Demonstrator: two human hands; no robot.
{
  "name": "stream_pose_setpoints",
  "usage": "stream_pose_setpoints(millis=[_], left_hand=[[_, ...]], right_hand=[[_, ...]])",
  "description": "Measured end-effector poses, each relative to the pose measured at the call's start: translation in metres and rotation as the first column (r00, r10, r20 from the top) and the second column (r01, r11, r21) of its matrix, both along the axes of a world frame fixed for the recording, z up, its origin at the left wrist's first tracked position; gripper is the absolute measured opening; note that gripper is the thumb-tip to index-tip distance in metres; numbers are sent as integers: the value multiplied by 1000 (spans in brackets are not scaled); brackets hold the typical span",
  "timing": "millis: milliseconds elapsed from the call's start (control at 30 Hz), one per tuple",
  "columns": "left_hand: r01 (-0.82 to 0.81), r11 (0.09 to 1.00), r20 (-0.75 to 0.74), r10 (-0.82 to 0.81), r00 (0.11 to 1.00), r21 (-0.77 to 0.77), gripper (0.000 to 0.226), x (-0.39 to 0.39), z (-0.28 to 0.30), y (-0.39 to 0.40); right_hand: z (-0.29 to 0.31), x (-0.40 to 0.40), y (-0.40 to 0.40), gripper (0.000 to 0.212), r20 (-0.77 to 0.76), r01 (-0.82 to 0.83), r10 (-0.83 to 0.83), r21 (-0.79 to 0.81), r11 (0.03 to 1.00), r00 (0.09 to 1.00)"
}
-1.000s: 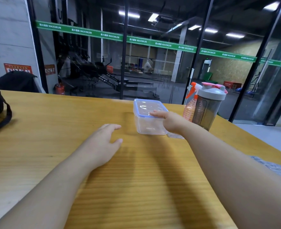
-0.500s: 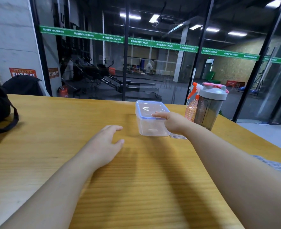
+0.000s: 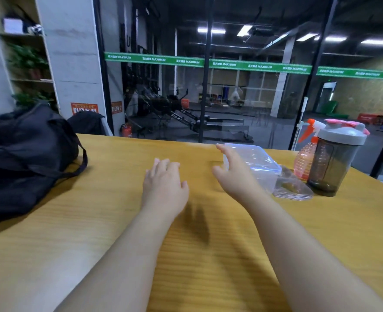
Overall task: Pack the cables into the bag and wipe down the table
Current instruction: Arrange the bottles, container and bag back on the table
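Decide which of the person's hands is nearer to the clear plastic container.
Right. The right hand is at the clear plastic container, against its near-left side; the left hand is apart from it, further left over the table.

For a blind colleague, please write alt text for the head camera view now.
Two bare hands reach over a yellow wooden table: the left hand hovers open, the right hand spreads against a clear plastic lidded box. A black fabric bag lies left; a grey shaker bottle and orange spray bottle stand right.
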State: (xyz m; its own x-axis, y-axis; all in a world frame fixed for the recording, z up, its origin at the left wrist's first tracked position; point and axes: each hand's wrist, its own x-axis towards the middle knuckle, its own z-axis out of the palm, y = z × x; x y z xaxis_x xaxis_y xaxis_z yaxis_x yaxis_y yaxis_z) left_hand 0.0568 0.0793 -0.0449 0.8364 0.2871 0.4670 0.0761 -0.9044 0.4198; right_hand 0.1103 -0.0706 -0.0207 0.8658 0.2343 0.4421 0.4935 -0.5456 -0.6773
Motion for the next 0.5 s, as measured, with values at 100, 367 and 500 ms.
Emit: stream_pose_setpoints(millis=[100,367,500], left_hand=[[-155,987,59,157,986,-38,49,0,3,20],[-316,938,-91,330,940,145,57,6,0,92],[-363,862,-136,431,892,355,63,11,-5,129]], right_hand=[[-11,-9,21,77,-201,-142,122,-92,986,972],[-42,-7,27,82,-258,-216,101,-469,856,961],[-48,-5,29,78,-267,-246,117,-525,815,956]])
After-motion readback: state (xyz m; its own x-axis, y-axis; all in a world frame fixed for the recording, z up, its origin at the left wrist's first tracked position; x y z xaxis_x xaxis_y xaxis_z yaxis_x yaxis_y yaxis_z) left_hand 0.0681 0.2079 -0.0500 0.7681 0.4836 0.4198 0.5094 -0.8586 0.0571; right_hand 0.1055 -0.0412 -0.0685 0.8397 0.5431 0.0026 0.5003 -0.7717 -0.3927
